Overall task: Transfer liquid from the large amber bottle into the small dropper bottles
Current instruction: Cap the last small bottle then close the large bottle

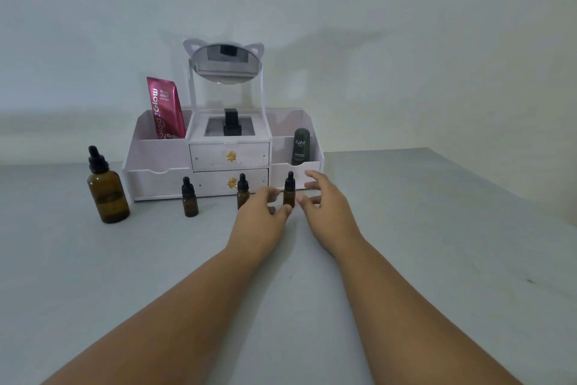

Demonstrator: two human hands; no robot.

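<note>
The large amber bottle (107,194) with a black dropper cap stands upright at the left of the table. Three small amber dropper bottles stand in a row before the organizer: the left one (189,202), the middle one (242,191) partly hidden behind my left hand, and the right one (289,191). My left hand (262,219) reaches in with its fingers curled around the lower left side of the right bottle. My right hand (324,200) hovers just right of that bottle, fingers spread, holding nothing. All caps are on.
A white cosmetic organizer (156,159) with two drawers and a cat-ear mirror (226,63) stands against the wall. It holds a pink tube (165,108), a black bottle (230,122) and a dark green Kahf stick (301,147). The table's right edge runs diagonally.
</note>
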